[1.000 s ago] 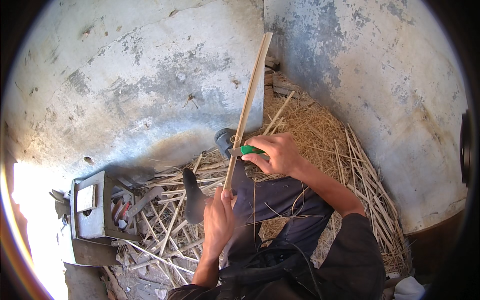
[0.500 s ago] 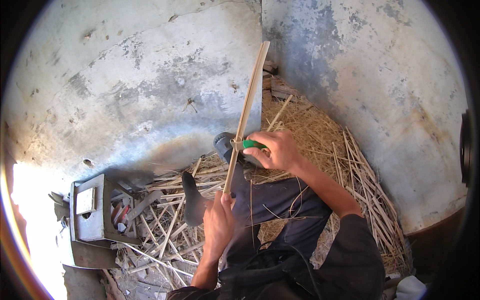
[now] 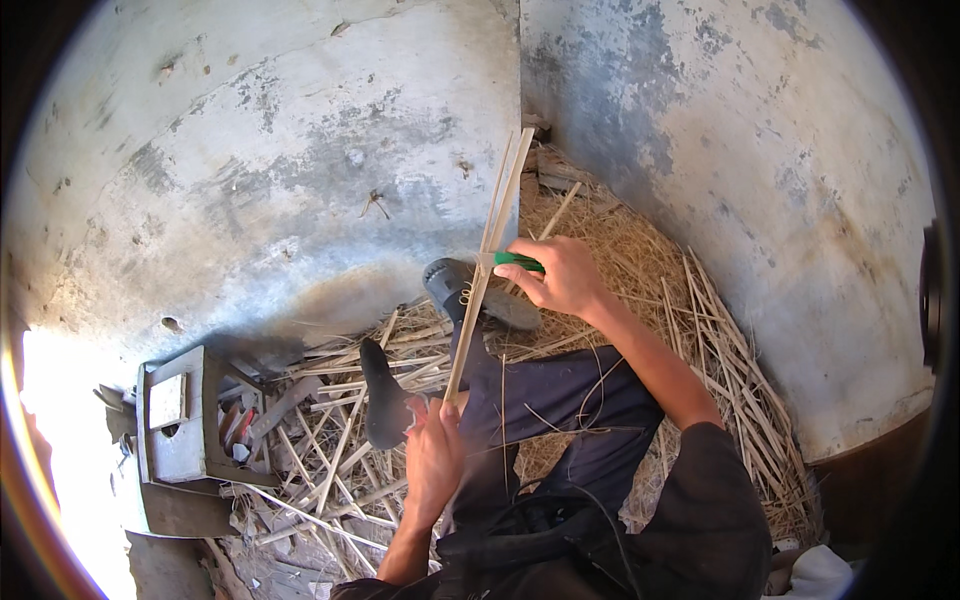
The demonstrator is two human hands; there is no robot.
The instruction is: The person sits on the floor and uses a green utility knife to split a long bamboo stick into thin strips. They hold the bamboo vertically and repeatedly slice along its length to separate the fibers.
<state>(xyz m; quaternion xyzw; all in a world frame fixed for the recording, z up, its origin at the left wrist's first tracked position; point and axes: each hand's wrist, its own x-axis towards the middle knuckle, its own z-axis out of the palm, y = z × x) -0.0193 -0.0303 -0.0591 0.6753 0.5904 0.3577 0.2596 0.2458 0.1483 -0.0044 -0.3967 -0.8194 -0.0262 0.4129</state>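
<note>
A wall (image 3: 270,170) is rising ahead of the left hand (image 3: 433,460), and a second wall (image 3: 720,200) is standing to the right of the right hand (image 3: 565,275). Shavings (image 3: 625,250) are spreading beyond and to the right of the right hand, with sticks (image 3: 740,390) lying farther right. A box (image 3: 180,458) is standing well to the left of the left hand. Trousers (image 3: 590,385) are showing below the right hand. The strip (image 3: 466,350) is slanting up from the left hand, which is gripping its near end, and is passing just left of the right hand. The right hand is gripping a green knife (image 3: 520,262), its blade meeting the strip. Above the blade, a thin sliver (image 3: 496,190) is standing apart along the strip's left side. Small curls (image 3: 465,294) are hanging at the strip, left of and below the right hand.
</note>
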